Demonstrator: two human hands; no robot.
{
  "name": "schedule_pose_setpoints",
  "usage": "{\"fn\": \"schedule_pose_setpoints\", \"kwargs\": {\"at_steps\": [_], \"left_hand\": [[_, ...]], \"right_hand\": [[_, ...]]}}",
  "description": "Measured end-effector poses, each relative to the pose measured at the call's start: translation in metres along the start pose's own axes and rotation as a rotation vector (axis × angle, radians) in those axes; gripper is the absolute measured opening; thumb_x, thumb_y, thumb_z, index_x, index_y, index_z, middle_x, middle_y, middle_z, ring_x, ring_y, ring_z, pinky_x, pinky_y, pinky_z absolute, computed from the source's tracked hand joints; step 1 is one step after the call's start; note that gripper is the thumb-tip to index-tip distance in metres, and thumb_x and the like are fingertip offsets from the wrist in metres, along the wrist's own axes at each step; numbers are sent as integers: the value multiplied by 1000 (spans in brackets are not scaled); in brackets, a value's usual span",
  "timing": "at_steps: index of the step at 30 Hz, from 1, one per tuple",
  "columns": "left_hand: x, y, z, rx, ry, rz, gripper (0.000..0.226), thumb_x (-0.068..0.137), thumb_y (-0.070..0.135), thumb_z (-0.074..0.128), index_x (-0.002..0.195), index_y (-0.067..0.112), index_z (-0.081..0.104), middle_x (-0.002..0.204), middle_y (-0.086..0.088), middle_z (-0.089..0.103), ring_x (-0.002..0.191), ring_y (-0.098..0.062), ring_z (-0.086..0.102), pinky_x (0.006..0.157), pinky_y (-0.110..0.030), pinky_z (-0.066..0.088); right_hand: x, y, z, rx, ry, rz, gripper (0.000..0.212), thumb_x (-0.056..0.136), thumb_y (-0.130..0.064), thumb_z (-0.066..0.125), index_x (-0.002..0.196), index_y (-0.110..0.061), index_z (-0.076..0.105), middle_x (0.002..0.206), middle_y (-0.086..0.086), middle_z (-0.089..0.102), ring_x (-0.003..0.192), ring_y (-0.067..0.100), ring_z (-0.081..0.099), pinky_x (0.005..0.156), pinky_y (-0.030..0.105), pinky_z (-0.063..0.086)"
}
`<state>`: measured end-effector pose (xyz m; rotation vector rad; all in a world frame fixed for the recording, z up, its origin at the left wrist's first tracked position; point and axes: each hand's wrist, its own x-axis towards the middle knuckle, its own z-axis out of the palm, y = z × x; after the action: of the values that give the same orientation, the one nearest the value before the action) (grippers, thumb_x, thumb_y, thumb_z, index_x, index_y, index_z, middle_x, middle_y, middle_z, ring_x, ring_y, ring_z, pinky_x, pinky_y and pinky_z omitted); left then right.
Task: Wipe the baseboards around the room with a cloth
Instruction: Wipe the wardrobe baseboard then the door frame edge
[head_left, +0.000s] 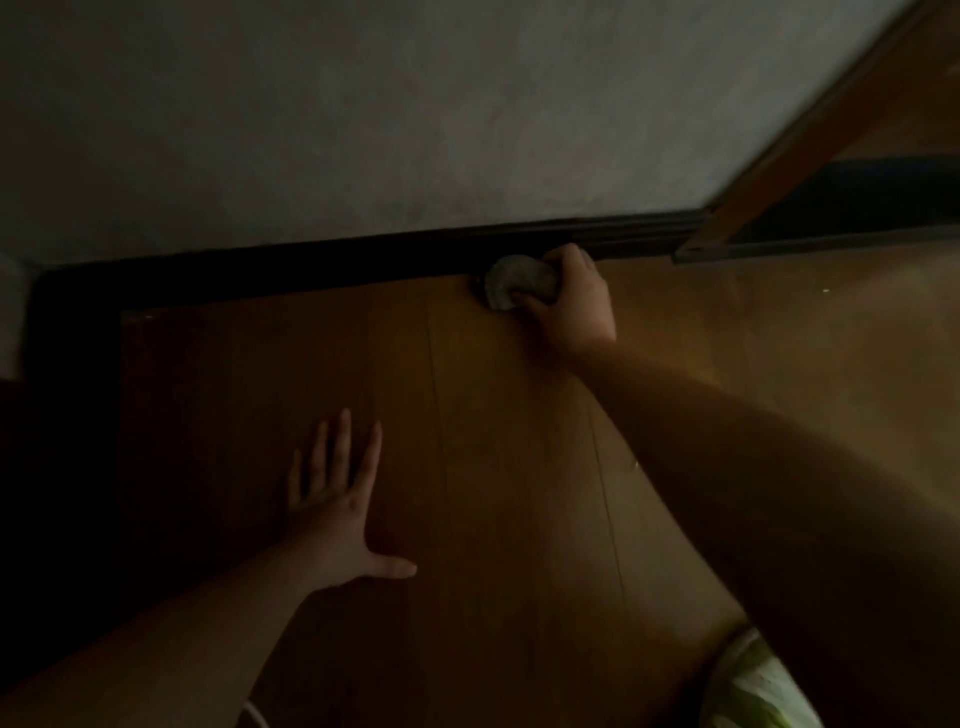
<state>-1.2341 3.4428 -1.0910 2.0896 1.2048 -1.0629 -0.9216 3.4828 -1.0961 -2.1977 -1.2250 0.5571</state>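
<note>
- Baseboard (322, 260), dark, runs along the foot of the pale wall (363, 114)
- Right hand (574, 301) grips a bunched grey cloth (519, 286) pressed against it
- Left hand (337, 512) lies flat, fingers spread, on the wooden floor (493, 467)

Cloth (521, 284) against baseboard (311, 267) in R hand (571, 299); L hand (337, 509) flat on floor (493, 467), nearer, left.

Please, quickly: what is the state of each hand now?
Left hand: open, flat on the floor, holding nothing.
Right hand: closed on the cloth, at the baseboard.
</note>
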Motion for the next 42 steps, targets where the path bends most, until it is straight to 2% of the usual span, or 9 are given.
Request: {"fn": "schedule_pose_setpoints", "kwargs": {"at_steps": [5,11,14,17,24,26,30,37,42], "left_hand": [[-1,1,0,-33,2,17,156,49,92,64,128,31,-56,129,-6,-68,130,-34,-52,113,-52,-21],[-3,1,0,-38,-1,18,156,47,93,62,128,30,-56,131,-7,-67,127,-34,-54,115,-55,-19],[-3,2,-1,-24,-4,17,155,50,93,61,127,29,-58,130,-9,-67,131,-36,-50,115,-56,-17],[-3,0,-3,-31,-5,25,156,49,93,63,128,29,-56,131,-8,-66,132,-36,-49,114,-56,-19],[-1,-2,-2,-14,4,23,157,47,95,61,127,30,-58,134,-9,-65,132,-34,-50,116,-55,-17],[0,-2,-1,-3,-5,16,156,48,95,59,127,28,-57,133,-9,-65,132,-35,-50,115,-56,-18],[1,-3,0,9,-34,25,149,54,93,58,128,26,-53,133,-9,-65,131,-36,-51,116,-57,-18],[0,-3,0,-20,-14,34,156,49,92,62,129,31,-56,131,-7,-67,129,-34,-52,113,-55,-21],[0,-2,1,-21,-19,18,157,47,94,62,128,30,-57,130,-7,-67,129,-34,-52,115,-56,-19]], "right_hand": [[7,46,-47,-104,101,94,45,79,-28,78,113,-8,55,115,13,58,107,28,56,81,29,40],[-2,76,-78,-55,329,375,48,81,-19,74,123,-10,52,128,10,52,121,28,50,103,41,44],[-16,53,-62,1,326,303,46,81,-23,74,120,-13,52,125,6,52,116,22,51,97,33,44],[-37,16,-23,62,262,215,42,78,-23,76,112,-12,54,114,8,54,107,24,54,91,35,46],[-69,-90,82,255,39,-8,44,77,-21,78,113,-9,57,112,10,56,109,25,52,92,29,41],[-67,-116,95,323,55,1,46,78,-22,78,117,-10,57,116,8,54,111,22,50,91,23,37],[-57,-143,104,358,52,7,47,80,-18,77,120,-9,55,120,9,53,116,22,47,95,28,39],[-21,-56,26,94,165,12,43,73,-15,79,110,-6,58,111,15,56,106,31,54,87,28,38],[-5,20,-58,-22,301,135,43,74,-19,79,110,-6,58,113,16,56,106,31,55,80,25,37]]}}
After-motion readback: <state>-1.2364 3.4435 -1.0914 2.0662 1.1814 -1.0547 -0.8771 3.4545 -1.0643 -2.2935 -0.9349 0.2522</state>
